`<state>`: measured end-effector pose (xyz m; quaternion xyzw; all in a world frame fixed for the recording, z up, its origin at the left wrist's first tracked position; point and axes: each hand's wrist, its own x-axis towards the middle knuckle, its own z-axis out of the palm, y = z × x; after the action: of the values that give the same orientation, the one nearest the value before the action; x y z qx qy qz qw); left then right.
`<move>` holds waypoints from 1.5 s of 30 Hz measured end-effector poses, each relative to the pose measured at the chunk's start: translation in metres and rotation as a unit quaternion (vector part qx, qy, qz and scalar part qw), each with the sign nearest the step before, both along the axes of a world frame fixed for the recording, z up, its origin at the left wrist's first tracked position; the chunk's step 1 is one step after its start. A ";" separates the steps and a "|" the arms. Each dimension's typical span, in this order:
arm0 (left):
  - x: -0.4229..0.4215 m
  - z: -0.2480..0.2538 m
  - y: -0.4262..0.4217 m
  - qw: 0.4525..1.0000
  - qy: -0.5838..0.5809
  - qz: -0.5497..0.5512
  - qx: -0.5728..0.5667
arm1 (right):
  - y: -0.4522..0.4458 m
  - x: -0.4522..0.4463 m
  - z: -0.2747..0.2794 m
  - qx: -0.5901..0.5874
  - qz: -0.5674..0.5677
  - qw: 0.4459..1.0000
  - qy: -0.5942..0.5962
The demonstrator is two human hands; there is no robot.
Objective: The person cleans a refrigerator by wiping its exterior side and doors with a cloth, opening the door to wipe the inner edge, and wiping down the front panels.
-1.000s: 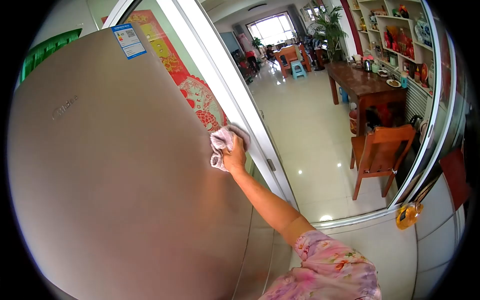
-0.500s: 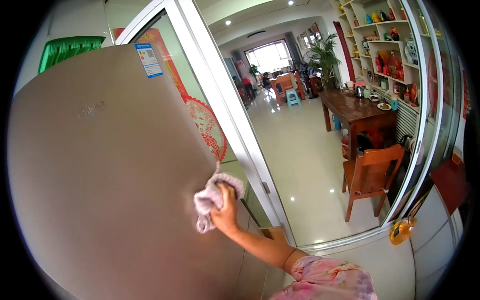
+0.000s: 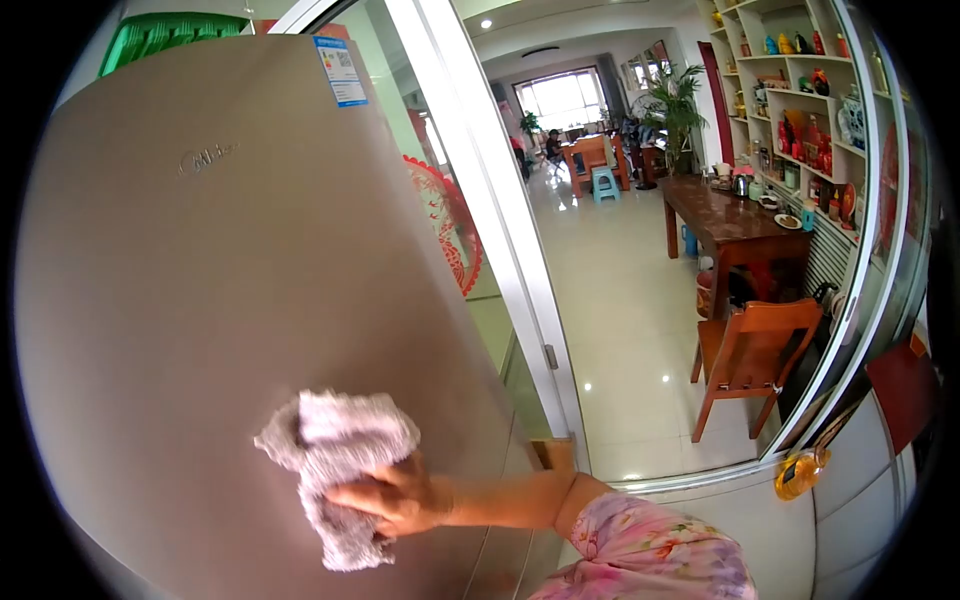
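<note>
My right hand [image 3: 405,498] grips a fluffy pale pink cleaning cloth [image 3: 350,430] and presses it against the front of a brownish-gold refrigerator [image 3: 240,290]. Bunched folds of the cloth spread above and below my fingers, which partly sink into it. A blue and white energy label [image 3: 342,72] is stuck near the top right of the door, and a silver logo sits at upper left. A pink floral sleeve covers my upper arm. My left hand is out of view.
A white-framed glass door [image 3: 480,200] stands just right of the refrigerator. Past it are a wooden chair [image 3: 757,345], a dark wooden table [image 3: 715,210] and shelves of ornaments [image 3: 800,130]. A green plastic rack [image 3: 170,38] rests atop the refrigerator. A person sits far back.
My right hand has moved left and down across the refrigerator door with the cloth, away from the door's right edge. The view has shifted slightly.
</note>
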<state>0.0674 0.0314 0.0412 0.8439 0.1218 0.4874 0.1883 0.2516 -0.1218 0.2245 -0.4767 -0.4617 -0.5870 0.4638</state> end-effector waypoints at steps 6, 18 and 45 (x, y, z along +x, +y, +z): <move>-0.011 -0.008 0.012 1.000 0.002 0.020 0.014 | -0.023 0.034 0.082 0.028 -0.095 0.995 -0.014; -0.036 -0.030 0.013 0.997 -0.041 0.064 0.019 | -0.110 0.241 0.229 0.203 -0.131 0.952 0.190; -0.035 0.023 0.003 0.983 -0.151 -0.032 -0.098 | 0.083 -0.107 0.379 0.037 -0.097 0.931 -0.350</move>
<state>0.0325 0.0346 0.0646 0.7413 0.1125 0.5888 0.3018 0.1450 -0.0388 0.6032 -0.2660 -0.5243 -0.7754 0.2304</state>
